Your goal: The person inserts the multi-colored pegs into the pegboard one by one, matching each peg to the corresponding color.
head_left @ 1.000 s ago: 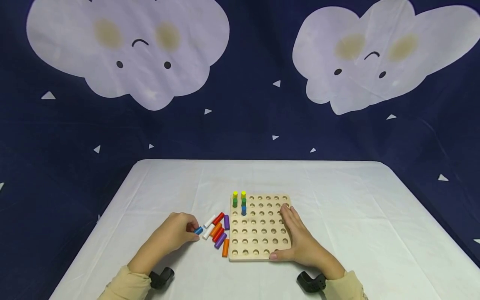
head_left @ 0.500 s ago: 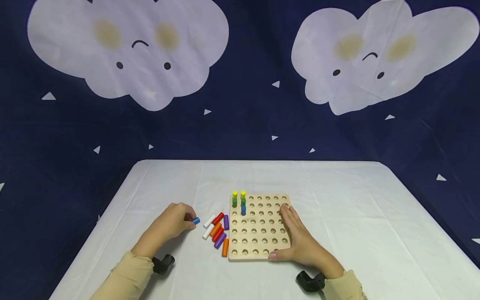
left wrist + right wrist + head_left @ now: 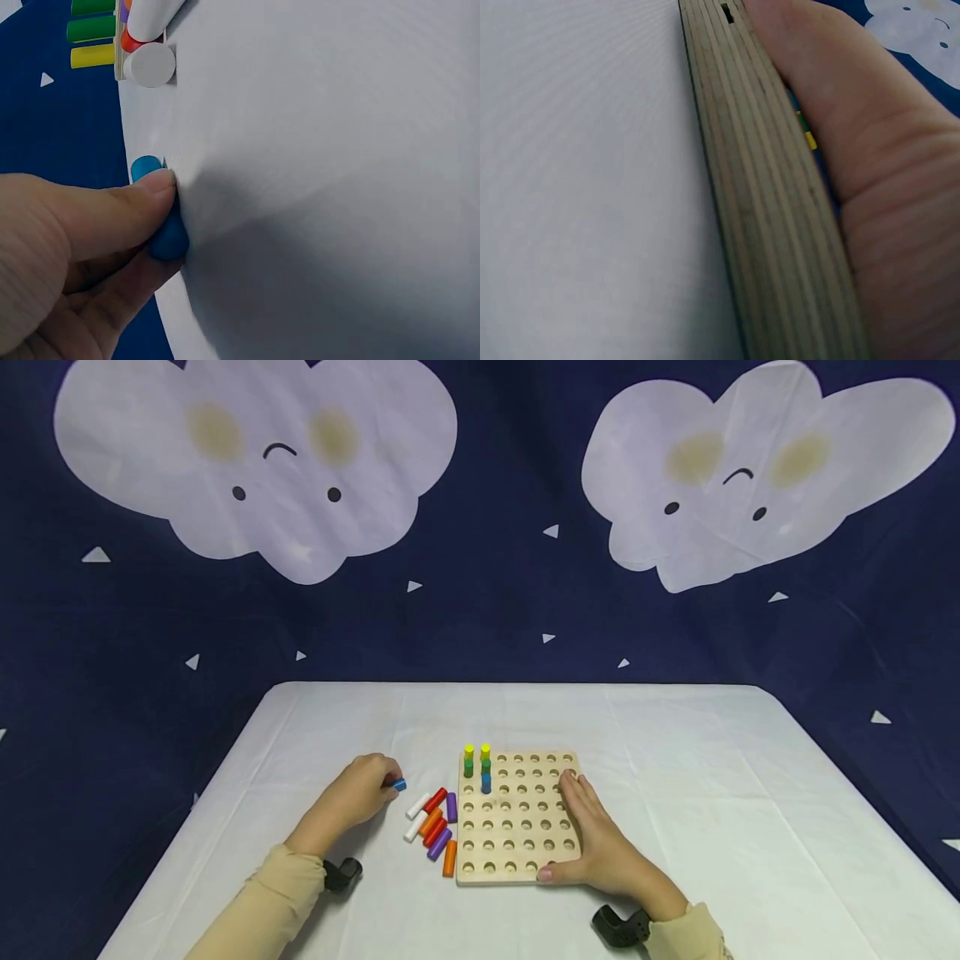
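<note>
My fingers (image 3: pixel 142 196) on the left hand (image 3: pixel 358 795) are curled around a small blue peg (image 3: pixel 399 785), pinched between thumb and the fingers underneath, and it hangs just above the worktop (image 3: pixel 315 735), left of the loose pile and not yet over the board. My right hand (image 3: pixel 600 843) lies flat with straight fingers on the right side of the wooden pegboard (image 3: pixel 517 852), thumb against its near edge, holding nothing, just pressing it down.

Honestly the grip is the weak spot: only a bit of the peg pokes out past my thumb, so I reckon it could roll out of the pinch and bounce off somewhere. Next worry is the loose pegs (image 3: pixel 435 827) lying between my left hand and the board, white, red, orange and purple ones touching each other. If I sweep low on the way over, my knuckles probably knock them rolling.

Further back, the standing pegs (image 3: pixel 477 767), yellow, green and blue, sit in the far left corner of the board. Coming in tilted, I might bump those or jam the peg at the hole's rim. If my right hand eases off, the board could skid.
</note>
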The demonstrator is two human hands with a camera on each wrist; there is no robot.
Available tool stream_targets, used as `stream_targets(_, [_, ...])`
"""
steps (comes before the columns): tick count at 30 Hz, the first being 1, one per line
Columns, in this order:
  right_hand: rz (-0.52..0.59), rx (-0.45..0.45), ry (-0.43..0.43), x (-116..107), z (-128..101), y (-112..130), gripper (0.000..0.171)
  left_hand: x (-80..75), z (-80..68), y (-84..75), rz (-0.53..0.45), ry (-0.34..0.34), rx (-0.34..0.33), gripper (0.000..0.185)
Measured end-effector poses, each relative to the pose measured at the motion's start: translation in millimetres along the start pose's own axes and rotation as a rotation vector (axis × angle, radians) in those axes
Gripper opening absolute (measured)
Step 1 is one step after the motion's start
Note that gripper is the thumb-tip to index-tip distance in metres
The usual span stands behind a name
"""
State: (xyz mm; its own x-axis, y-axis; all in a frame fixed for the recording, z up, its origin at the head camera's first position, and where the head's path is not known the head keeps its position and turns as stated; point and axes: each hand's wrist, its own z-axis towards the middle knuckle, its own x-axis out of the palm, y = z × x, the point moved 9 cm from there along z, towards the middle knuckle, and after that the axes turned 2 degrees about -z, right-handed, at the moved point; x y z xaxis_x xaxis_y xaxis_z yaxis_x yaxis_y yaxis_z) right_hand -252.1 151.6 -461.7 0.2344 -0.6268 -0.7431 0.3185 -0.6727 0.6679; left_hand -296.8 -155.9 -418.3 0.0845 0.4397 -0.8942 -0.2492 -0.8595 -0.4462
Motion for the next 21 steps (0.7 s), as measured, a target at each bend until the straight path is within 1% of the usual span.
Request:
stream_targets(8, [-0.003,0.003,0.0,0.8,0.0,-1.0,0.142,0.0,5.2,1.9,-0.047,-0.069,0.01,0.008])
stream_targets(10, [-0.006,0.003,0.0,0.7,-0.1,-0.6,0.143,0.3,6.4,3.3,-0.078,-0.081,0.015,0.009])
stream_targets(12, [-0.007,0.004,-0.001,0.6,-0.2,-0.5,0.143,1.2,7.8,4.1,-0.126,-0.086,0.017,0.011])
stream_targets(16, [-0.005,0.005,0.001,0.4,-0.2,0.1,0.143,5.7,10.8,4.1,-0.276,-0.071,-0.004,0.014])
stream_targets(18, [-0.003,0.003,0.003,0.1,-0.2,0.6,0.142,8.9,12.6,2.2,-0.346,-0.057,-0.02,0.015])
stream_targets(21, [0.002,0.0,0.003,-0.5,-0.1,1.4,0.142,13.0,15.8,-3.1,-0.426,-0.046,-0.03,0.016])
